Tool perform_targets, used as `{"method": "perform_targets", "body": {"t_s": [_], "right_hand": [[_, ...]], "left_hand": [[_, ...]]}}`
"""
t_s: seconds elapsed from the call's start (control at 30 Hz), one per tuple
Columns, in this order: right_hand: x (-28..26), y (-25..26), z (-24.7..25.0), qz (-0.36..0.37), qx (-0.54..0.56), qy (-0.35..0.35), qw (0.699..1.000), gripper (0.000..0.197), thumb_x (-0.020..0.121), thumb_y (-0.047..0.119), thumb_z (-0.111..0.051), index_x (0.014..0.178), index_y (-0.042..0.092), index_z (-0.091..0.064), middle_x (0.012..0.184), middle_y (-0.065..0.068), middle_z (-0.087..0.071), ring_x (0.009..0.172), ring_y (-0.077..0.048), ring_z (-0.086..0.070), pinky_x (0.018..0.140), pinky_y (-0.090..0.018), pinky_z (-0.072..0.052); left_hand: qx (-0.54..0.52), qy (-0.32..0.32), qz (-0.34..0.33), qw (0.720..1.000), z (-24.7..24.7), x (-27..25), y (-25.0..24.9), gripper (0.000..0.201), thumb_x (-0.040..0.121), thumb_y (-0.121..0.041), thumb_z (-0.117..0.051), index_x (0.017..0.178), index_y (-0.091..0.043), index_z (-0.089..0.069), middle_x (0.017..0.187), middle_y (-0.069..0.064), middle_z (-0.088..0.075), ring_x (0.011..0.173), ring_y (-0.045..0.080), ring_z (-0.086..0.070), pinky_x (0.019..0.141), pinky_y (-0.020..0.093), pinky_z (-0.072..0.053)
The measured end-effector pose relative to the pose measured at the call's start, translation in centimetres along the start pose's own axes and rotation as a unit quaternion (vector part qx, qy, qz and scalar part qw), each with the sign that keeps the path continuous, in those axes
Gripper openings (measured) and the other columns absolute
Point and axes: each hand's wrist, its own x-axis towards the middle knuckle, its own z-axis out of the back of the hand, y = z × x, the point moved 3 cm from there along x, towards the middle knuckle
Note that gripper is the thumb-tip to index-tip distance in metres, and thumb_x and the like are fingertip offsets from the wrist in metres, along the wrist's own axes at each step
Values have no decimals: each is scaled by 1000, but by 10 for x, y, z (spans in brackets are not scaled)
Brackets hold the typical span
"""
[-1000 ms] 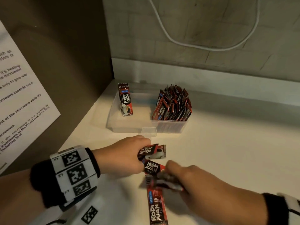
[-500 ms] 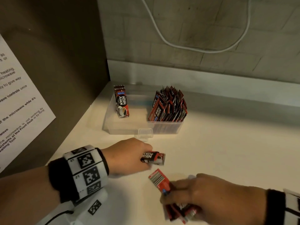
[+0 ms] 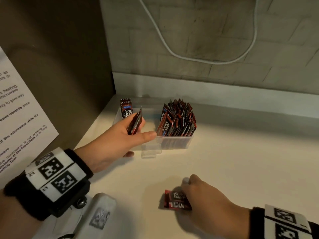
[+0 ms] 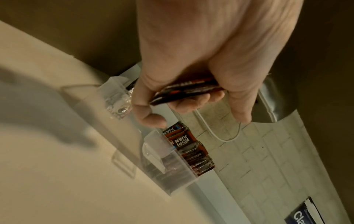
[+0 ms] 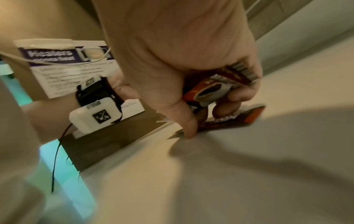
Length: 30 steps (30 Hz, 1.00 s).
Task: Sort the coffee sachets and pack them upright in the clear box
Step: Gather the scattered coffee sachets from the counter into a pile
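Head cam: the left hand (image 3: 119, 135) grips a thin stack of sachets (image 3: 135, 124) over the clear box (image 3: 172, 144), which already has a packed bunch (image 3: 177, 118) at its right end and a few upright sachets (image 3: 125, 107) at its left, partly hidden by that hand. The right hand (image 3: 207, 197) curls over loose sachets (image 3: 174, 200) on the counter (image 3: 241, 161).

Left wrist cam: fingers wrap the stack edge-on; count's hard to tell.

Right wrist cam: pretty blurry, fingers clutch crumpled sachets.
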Motion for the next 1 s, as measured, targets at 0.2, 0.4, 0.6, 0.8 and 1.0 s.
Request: {"method": "perform_targets", "body": {"t_s": [0.2, 0.4, 0.6, 0.8, 1.0], "right_hand": [[-4, 3, 2, 49, -138, -40, 988, 34, 96, 31, -38, 127, 18, -41, 118, -6, -49, 105, -25, -52, 83, -33, -43], [20, -16, 28, -7, 54, -32, 998, 10, 89, 33, -52, 82, 26, -53, 80, 5, -59, 77, -20, -57, 63, -23, -40], [39, 10, 85, 2, 477, -85, 875, 25, 91, 6, -53, 108, 24, -49, 81, -1, -55, 70, -16, -54, 57, -31, -49], [54, 45, 97, 104, 513, -95, 847, 36, 79, -21, -42, 95, 10, -50, 67, 7, -55, 54, 6, -54, 45, -10, -38], [68, 48, 91, 109, 534, -83, 834, 72, 59, 1, -54, 127, 20, -44, 111, -14, -52, 87, -17, -55, 59, -21, -47]], "left_hand": [[-56, 17, 66, 996, -7, -6, 18, 27, 80, -36, -72, 67, -31, -49, 69, -6, -38, 68, 11, -37, 55, 27, -40], [-114, 4, 82, 990, -18, -4, 9, 32, 66, -43, -76, 67, -28, -47, 66, -10, -39, 63, 7, -36, 51, 24, -32], [-200, -25, 51, 978, -36, -2, -14, 46, 43, -55, -72, 80, -30, -60, 74, -9, -55, 71, 10, -40, 58, 27, -35], [-241, -47, 42, 968, -55, 8, -23, 66, 52, -45, -84, 110, -22, -60, 81, -3, -68, 77, 16, -63, 71, 36, -45], [-305, -113, 46, 944, -44, 13, -21, 17, 95, -27, -55, 104, -33, -67, 85, -3, -70, 68, 9, -66, 45, 19, -45]]}}
